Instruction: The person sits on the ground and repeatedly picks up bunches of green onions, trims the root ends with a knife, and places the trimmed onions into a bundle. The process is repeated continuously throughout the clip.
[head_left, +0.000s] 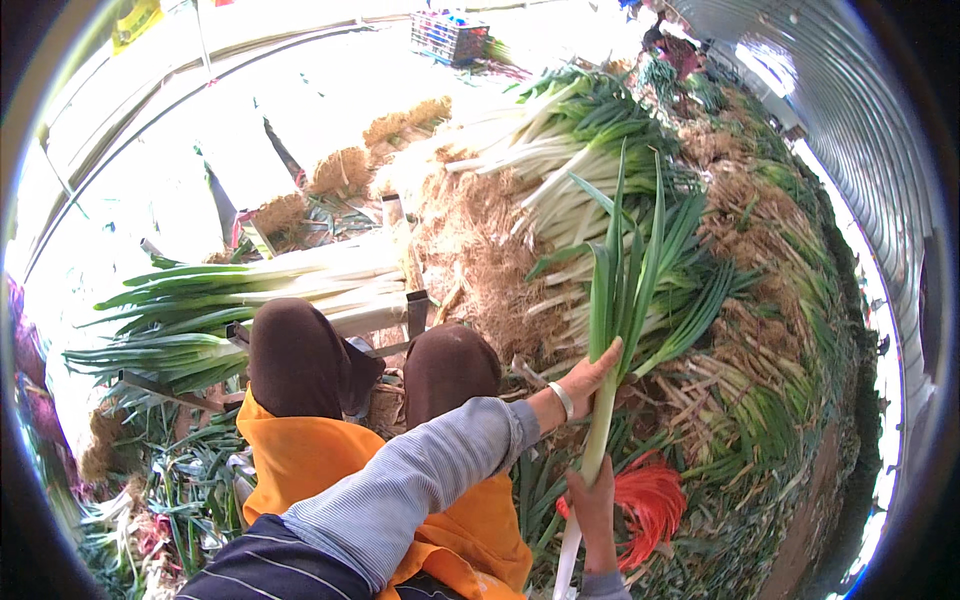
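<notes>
A long leek (598, 435) stands nearly upright across the view, its leaves up and its white stalk running down to the bottom edge. My left hand (589, 379), with a pale bracelet at the wrist, grips it where the leaves begin. Lower down, my right hand (592, 495) is closed around the white stalk. A bundle of red plastic strings (651, 510) lies beside and behind my right hand. Past my knees, trimmed leeks (300, 289) rest on a metal frame (417, 311), their leaves pointing left.
A large heap of leeks (570, 157) with shaggy roots lies ahead. More leeks (750, 405) line the right side. Cut leaves (187, 480) litter the ground at left. A plastic crate (450, 37) stands far back, and a person (679, 56) is partly visible at the top right.
</notes>
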